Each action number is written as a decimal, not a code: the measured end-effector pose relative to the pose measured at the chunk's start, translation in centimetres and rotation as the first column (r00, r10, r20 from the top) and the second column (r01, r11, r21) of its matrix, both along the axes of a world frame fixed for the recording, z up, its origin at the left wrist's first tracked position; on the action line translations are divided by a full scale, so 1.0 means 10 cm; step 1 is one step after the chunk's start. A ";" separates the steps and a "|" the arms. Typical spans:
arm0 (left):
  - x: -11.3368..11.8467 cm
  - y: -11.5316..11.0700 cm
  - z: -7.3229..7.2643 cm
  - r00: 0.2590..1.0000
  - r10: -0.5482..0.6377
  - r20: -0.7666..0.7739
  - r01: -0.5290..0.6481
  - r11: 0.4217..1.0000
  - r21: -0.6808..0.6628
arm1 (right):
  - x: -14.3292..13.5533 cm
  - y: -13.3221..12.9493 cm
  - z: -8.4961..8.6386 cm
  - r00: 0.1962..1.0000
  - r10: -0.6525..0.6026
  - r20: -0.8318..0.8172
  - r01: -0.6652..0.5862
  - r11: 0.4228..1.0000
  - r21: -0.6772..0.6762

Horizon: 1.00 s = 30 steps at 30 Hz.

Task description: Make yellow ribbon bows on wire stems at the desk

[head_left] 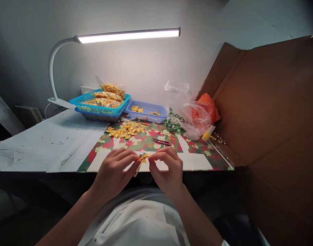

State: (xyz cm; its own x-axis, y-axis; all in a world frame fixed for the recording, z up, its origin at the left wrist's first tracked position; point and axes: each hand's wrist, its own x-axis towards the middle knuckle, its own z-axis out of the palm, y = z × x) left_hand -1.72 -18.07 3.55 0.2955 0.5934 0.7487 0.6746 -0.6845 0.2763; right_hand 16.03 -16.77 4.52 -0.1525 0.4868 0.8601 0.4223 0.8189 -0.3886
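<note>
Between my hands, just above the table's front edge, is a small yellow ribbon bow (144,158) with a round silver bell (142,154) on it. My left hand (118,167) pinches it between thumb and fingers; a thin gold tie or cord (137,171) hangs below. From the other side my right hand (168,166) is closed at the bow's right end, its thumb and index finger pressed together. Whether a thread runs between the hands is too fine to tell. Beyond them lie a pile of yellow bows (124,131) and dark red thread snips (161,141).
Stacked baskets (100,110) with bagged bows stand back left, beside a purple basket (145,118) holding some bows. Plastic bags (188,118) and a yellow-and-white tube (208,133) are at right. A cardboard sheet (271,99) rises on the right; a lamp (129,35) hangs overhead.
</note>
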 end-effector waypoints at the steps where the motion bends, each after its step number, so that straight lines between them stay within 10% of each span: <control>1: 0.01 0.00 -0.01 1.000 0.023 -0.021 -0.022 0.999 0.039 | 0.00 -0.01 0.01 0.999 0.001 0.040 0.001 1.000 -0.030; 9: 0.01 0.03 -0.05 0.967 0.156 -0.201 -0.115 0.973 0.202 | -0.02 -0.02 0.02 0.949 -0.073 0.305 0.121 0.983 -0.140; 21: -0.02 0.09 -0.09 0.929 0.139 -0.343 -0.096 0.985 0.141 | 0.01 0.12 0.16 0.652 -0.046 0.757 0.209 0.970 -0.121; 30: -0.04 0.11 -0.09 0.959 0.048 -0.280 -0.064 0.997 -0.047 | 0.00 0.23 0.07 0.731 0.135 0.669 0.119 0.940 -0.319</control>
